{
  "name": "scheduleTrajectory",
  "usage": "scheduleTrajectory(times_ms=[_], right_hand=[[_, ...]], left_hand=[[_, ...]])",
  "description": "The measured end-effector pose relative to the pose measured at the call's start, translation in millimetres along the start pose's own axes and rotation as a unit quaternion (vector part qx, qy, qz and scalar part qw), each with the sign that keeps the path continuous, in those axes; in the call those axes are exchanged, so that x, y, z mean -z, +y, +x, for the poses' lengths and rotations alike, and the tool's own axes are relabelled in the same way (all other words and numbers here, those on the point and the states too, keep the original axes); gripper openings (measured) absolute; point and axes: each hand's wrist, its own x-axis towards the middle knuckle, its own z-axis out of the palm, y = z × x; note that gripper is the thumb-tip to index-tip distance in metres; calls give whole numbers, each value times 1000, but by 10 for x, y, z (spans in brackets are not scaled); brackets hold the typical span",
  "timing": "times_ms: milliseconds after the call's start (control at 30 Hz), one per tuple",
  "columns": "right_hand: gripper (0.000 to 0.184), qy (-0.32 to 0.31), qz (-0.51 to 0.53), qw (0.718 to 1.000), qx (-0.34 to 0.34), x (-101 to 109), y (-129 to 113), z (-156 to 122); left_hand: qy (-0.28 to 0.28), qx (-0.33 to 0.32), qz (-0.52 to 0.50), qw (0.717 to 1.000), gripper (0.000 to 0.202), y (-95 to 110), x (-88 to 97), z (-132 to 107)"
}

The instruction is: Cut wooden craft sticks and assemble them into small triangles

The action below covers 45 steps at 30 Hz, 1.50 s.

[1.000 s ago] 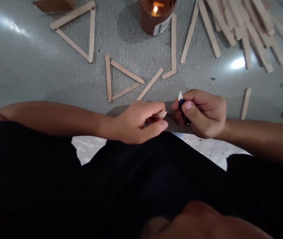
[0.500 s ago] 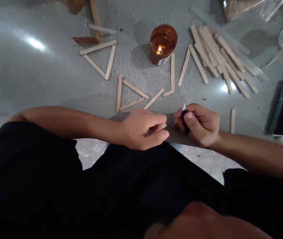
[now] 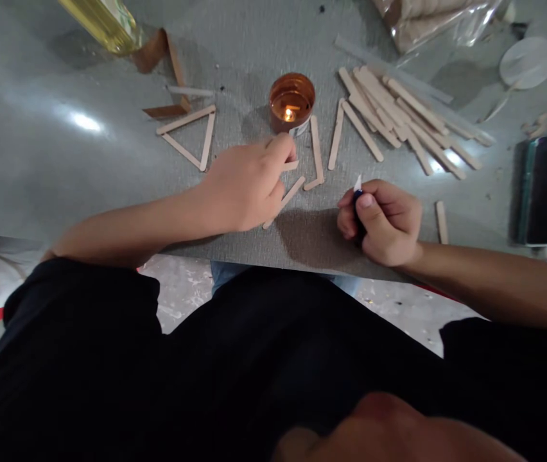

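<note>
One stick (image 3: 291, 165) pinched by left hand (image 3: 249, 186), seven o'clock from candle (image 3: 291, 104); right hand (image 3: 386, 221), five o'clock, grip round knife (image 3: 358, 194).

A black top (image 3: 273, 346) has loose, short sleeves (image 3: 85, 295); the left hand (image 3: 247, 186) and right hand (image 3: 391, 224) are bare. Past the surface's (image 3: 61, 186) near edge, patches of light blue legwear (image 3: 223, 272) flank the top.

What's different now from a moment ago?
The left hand has moved forward toward the lit candle, carrying a wooden stick and hiding the nearer triangle of sticks. Nothing was visibly let go. The right hand still grips what looks like a small knife; the candle still burns, and the stick pile lies as it was.
</note>
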Motion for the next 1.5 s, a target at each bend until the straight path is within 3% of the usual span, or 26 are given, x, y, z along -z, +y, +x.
scheduleTrajectory(times_ms=[100,200,300,500,567,667,767,833,933,1067,1233,1333,1433,1500], right_hand=[[26,0,18,1000,1,-6,-15,8],[23,-2,29,1000,12,-9,-22,9],[26,-3,29,1000,9,-10,-25,11],[27,-8,25,1000,9,-6,-19,14],[26,-13,32,999,27,3,-6,20],[26,0,45,998,53,30,4,44],[25,6,58,997,43,71,-19,83],[29,-13,57,998,20,93,-51,113],[33,-32,38,999,-18,99,-106,152],[30,-32,22,997,-62,82,-173,177],[30,-78,47,995,-37,99,-175,216],[30,-81,63,994,-26,119,-114,264],[29,-66,58,995,-41,126,-80,281],[22,-11,22,1000,-7,127,-112,239]], left_hand=[[-25,7,50,998,20,46,-91,-58],[-46,7,75,996,32,118,-190,-183],[-55,-2,74,996,32,134,-235,-258],[-61,-31,129,989,23,64,-232,-195],[-35,-13,91,995,17,74,-189,-170],[-35,31,-100,994,10,127,-86,-144],[-82,87,-308,944,18,175,-32,-124],[-104,117,-383,910,22,188,-56,-119],[-127,130,-443,878,18,196,-129,-130],[-137,119,-482,857,12,221,-174,-154],[-116,96,-488,859,14,237,-206,-171],[-110,70,-520,844,12,214,-275,-187],[-85,60,-592,799,17,175,-381,-197],[-29,80,-657,749,22,154,-462,-196]])
